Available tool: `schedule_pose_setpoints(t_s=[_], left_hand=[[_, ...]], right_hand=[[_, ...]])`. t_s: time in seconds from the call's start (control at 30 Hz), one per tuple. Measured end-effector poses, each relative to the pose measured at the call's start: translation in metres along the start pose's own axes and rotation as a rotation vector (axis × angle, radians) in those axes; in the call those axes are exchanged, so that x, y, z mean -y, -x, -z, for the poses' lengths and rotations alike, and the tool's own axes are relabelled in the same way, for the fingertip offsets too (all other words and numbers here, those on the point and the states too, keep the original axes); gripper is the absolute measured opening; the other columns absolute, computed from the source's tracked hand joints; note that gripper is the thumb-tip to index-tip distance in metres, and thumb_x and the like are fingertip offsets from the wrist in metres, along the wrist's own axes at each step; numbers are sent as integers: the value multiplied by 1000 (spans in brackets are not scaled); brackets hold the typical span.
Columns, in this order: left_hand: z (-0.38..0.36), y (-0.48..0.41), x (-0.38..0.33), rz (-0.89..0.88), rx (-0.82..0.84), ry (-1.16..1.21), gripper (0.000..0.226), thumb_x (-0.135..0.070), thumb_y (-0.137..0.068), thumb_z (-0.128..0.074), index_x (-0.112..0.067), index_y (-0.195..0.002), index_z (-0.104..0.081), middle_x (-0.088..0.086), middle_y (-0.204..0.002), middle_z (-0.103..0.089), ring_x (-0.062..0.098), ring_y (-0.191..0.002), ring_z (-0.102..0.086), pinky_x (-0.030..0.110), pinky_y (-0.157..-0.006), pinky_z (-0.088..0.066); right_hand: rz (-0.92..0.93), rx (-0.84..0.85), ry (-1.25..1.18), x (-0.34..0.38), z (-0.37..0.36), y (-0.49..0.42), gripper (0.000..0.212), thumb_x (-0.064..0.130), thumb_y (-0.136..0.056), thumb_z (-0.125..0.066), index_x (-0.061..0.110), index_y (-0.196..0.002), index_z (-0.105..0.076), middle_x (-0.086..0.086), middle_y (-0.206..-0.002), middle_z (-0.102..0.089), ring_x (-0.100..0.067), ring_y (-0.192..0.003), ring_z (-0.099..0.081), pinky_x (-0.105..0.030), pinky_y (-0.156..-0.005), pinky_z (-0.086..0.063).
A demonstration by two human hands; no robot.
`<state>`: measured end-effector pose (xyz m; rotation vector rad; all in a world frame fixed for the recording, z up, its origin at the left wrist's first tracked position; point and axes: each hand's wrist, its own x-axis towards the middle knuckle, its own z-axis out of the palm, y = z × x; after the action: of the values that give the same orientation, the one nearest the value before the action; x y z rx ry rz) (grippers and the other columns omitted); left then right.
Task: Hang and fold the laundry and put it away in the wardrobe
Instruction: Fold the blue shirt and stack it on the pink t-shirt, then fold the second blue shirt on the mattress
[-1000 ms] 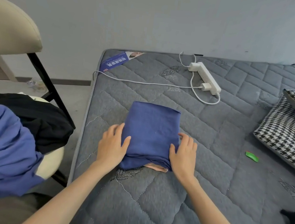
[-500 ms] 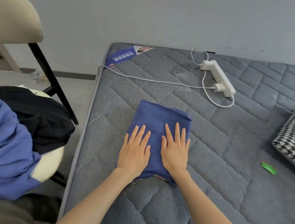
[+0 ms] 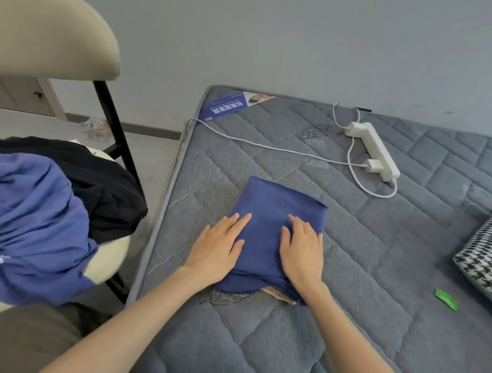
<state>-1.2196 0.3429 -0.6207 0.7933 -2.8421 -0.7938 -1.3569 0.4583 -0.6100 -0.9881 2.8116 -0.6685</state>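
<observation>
Now, a person is pressing down a folded blue garment (image 3: 280,203) that is lying on the grey mattress (image 3: 382,280), close to the mattress's left edge. Both hands are lying released, fingers straight and gripping nothing. The left hand (image 3: 215,247) is resting palm-down on the garment's left margin, its outer side spilling onto the mattress, while the right hand (image 3: 303,252) is pressing on the garment's right half.

The bundle's long axis is running away from the person toward the mattress's far end. Its near short edge, where a peach scrap (image 3: 279,294) is peeking out, is sitting just under both wrists, and neither hand is looking nearer than the other. Lifting it for the wardrobe is likely calling for fingers sliding under the two long sides. More laundry (image 3: 17,220) is waiting on the chair (image 3: 46,37) just off the mattress's left edge.
</observation>
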Motion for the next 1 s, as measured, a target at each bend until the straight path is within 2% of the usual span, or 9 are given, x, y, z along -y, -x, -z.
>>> schedule_pose_setpoints(t_s=[0.1, 0.17, 0.3, 0.43, 0.6, 0.7, 0.8, 0.9, 1.0], left_hand=[[37, 14, 14, 58, -124, 33, 53, -28, -102, -34, -26, -151, -15, 1, -155, -25, 20, -145, -16, 37, -114, -23], [64, 25, 27, 85, -207, 19, 54, -27, -101, -37, -25, -151, -18, 0, -149, -35, 21, -139, -27, 35, -105, -31], [120, 57, 62, 168, -336, -10, 50, -28, -100, -39, -24, -149, -25, 1, -139, -46, 24, -125, -43, 36, -89, -43], [158, 102, 107, 291, -455, -39, 47, -29, -100, -41, -21, -146, -32, 5, -127, -55, 25, -113, -51, 29, -68, -42], [197, 172, 161, 520, -577, 20, 47, -27, -99, -43, -21, -145, -33, 0, -142, -45, 21, -129, -41, 35, -98, -39], [211, 215, 189, 635, -643, 42, 45, -26, -98, -43, -23, -143, -36, -1, -140, -47, 19, -130, -41, 35, -103, -38], [222, 250, 207, 707, -660, 63, 46, -20, -97, -45, -18, -143, -37, 3, -141, -47, 21, -127, -45, 38, -104, -38], [230, 276, 219, 751, -679, 63, 47, -15, -97, -47, -14, -143, -38, 5, -142, -46, 22, -130, -43, 32, -105, -33], [234, 294, 227, 768, -713, 50, 45, -11, -96, -48, -13, -141, -41, 6, -139, -49, 22, -128, -44, 20, -97, -28]], right_hand=[[59, -51, -169, 29, 18, 2, 37, 23, -99, -43, 13, -135, -50, -4, -137, -53, -24, -126, -46, -35, -102, -37], [114, -55, -233, 54, 22, 2, 34, 25, -99, -44, 15, -131, -52, -3, -129, -57, -25, -117, -49, -35, -91, -39], [273, 1, -295, 112, 12, 1, 31, 22, -98, -46, 19, -128, -53, 0, -127, -58, -23, -116, -48, -35, -92, -38], [412, 130, -367, 172, -12, 4, 30, 18, -98, -45, 18, -126, -54, 0, -126, -59, -22, -115, -51, -41, -94, -44], [573, 334, -462, 259, -52, 19, 30, 17, -96, -46, 18, -124, -56, 2, -119, -62, -18, -107, -57, -35, -89, -48], [748, 428, -449, 312, -77, 36, 30, 21, -97, -47, 22, -126, -54, 4, -116, -60, -14, -100, -56, -36, -82, -49], [910, 464, -415, 360, -100, 50, 32, 23, -98, -48, 21, -129, -54, 5, -111, -60, -11, -87, -55, -24, -67, -42], [1005, 471, -349, 399, -121, 57, 34, 22, -97, -50, 20, -131, -52, 4, -131, -55, -16, -103, -58, -24, -68, -42], [1021, 486, -206, 426, -139, 57, 45, 24, -97, -50, 22, -141, -41, 0, -146, -39, -22, -119, -51, -39, -80, -52]])
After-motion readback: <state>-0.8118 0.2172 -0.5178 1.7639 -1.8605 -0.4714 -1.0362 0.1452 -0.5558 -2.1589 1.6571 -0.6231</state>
